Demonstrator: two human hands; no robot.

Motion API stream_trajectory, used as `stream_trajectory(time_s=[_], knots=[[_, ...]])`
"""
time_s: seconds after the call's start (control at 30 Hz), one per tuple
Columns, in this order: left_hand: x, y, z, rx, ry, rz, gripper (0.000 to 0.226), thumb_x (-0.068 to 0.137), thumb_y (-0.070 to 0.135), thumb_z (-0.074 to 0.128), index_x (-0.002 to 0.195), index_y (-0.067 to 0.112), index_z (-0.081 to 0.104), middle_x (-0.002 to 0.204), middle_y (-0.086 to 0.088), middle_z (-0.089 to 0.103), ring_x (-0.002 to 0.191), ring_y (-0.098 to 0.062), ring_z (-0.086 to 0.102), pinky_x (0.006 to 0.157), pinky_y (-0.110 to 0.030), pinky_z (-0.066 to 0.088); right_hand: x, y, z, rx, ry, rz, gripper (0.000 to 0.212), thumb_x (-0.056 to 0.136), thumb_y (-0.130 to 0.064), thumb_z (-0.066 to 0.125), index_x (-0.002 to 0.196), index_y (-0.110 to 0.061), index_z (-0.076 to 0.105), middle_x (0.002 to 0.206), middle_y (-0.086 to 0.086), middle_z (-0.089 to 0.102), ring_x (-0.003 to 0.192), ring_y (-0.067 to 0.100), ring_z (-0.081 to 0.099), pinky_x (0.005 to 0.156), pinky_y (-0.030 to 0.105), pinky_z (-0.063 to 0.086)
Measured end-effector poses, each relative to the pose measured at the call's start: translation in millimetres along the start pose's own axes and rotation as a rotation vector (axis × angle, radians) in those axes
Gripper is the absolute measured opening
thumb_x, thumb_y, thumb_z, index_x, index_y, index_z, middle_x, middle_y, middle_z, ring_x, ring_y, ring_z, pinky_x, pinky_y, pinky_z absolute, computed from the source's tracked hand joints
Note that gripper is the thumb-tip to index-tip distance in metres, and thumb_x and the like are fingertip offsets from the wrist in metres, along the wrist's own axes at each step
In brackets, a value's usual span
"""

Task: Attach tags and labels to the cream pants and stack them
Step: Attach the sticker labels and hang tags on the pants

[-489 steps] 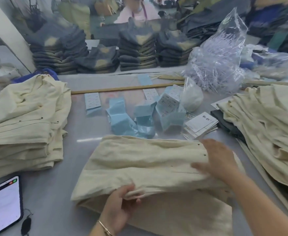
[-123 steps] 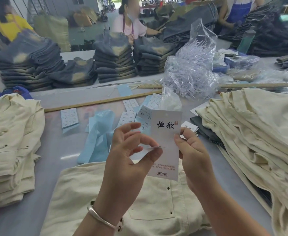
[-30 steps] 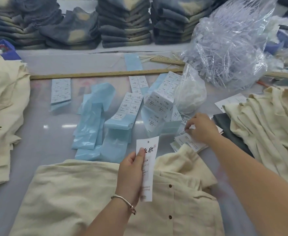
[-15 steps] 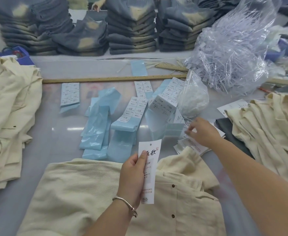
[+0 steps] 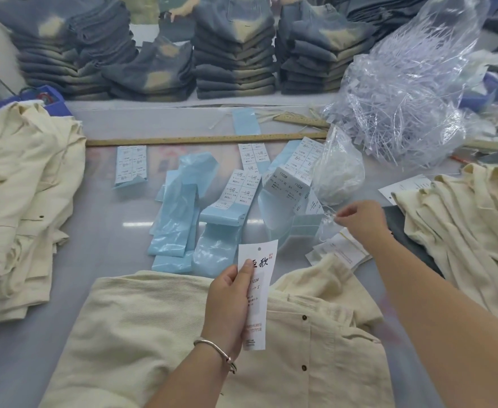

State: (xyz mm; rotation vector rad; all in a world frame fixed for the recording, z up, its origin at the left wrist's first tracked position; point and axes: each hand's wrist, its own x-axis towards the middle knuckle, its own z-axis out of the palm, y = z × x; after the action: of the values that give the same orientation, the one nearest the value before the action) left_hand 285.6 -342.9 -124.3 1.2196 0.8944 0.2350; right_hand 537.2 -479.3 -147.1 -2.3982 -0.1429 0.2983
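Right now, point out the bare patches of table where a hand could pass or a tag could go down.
Bare table lies between the left cream stack and the blue label strips, and beyond the wooden ruler. The middle is crowded with strips, the right with the tag pile and cream pants pile.

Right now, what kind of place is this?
Probably a clothing factory's finishing table. Folded cream pants are stacked up, dark jeans are piled behind, and sticker label sheets lie on the table.

Small print on the sticker sheets (image 5: 240, 188), illegibly tiny
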Motion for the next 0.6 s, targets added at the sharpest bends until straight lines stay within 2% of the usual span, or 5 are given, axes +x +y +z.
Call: stream_trajectory(time_s=[0.13, 0.2, 0.3, 0.43, 0.6], knots=[[-8.4, 0.5, 5.9, -0.064, -0.028, -0.010, 0.027, 0.094, 0.031, 0.059, 0.077, 0.010, 0.062, 0.053, 0.003, 0.055, 0.043, -0.008, 0.050, 0.041, -0.021, 0.042, -16.5, -2.3, -29.4, 0.864, -0.136, 0.150, 0.017, 0.093, -0.001, 0.057, 0.078, -0.008, 0.053, 0.065, 0.005, 0.059, 0.040, 0.008, 0.043, 0.035, 0.017, 0.031], [-12.3, 1.2, 8.2, -0.082, -0.028, -0.002, 0.027, 0.094, 0.031, 0.060, 0.074, 0.013, 0.062, 0.056, 0.002, 0.057, 0.045, -0.009, 0.051, 0.043, -0.022, 0.043, -31.0, -6.7, -43.4, 1.061, -0.265, 0.182, 0.023, 0.096, -0.004, 0.050, 0.074, -0.011, 0.050, 0.061, 0.002, 0.046, 0.037, 0.007, 0.034, 0.032, 0.016, 0.022], [-21.3, 2.9, 9.8, -0.116, -0.042, 0.015, 0.025, 0.094, 0.030, 0.060, 0.075, 0.015, 0.062, 0.059, 0.001, 0.057, 0.046, -0.009, 0.051, 0.043, -0.022, 0.044, -59.4, -14.7, -56.7, 1.135, -0.386, 0.165, 0.032, 0.095, -0.010, 0.050, 0.064, -0.017, 0.053, 0.052, -0.006, 0.029, 0.037, 0.005, 0.019, 0.036, 0.017, 0.011], [-37.0, 13.7, 5.5, -0.220, -0.092, 0.043, 0.022, 0.093, 0.029, 0.062, 0.076, 0.018, 0.070, 0.069, -0.002, 0.066, 0.054, -0.012, 0.060, 0.049, -0.027, 0.052, -108.6, -28.6, -68.2, 1.156, -0.450, 0.117, 0.012, 0.081, -0.016, 0.062, 0.070, -0.017, 0.057, 0.048, -0.009, 0.021, 0.040, 0.005, 0.012, 0.037, 0.018, 0.009], [-58.4, 29.5, 2.8, -0.393, -0.365, -0.083, 0.016, 0.077, 0.030, 0.070, 0.083, 0.016, 0.076, 0.080, -0.005, 0.070, 0.058, -0.015, 0.066, 0.048, -0.028, 0.053, -167.4, -40.0, -76.8, 1.059, -0.561, 0.053, 0.011, 0.075, -0.023, 0.066, 0.076, -0.015, 0.074, 0.042, -0.010, 0.018, 0.035, 0.006, 0.014, 0.033, 0.018, 0.014]])
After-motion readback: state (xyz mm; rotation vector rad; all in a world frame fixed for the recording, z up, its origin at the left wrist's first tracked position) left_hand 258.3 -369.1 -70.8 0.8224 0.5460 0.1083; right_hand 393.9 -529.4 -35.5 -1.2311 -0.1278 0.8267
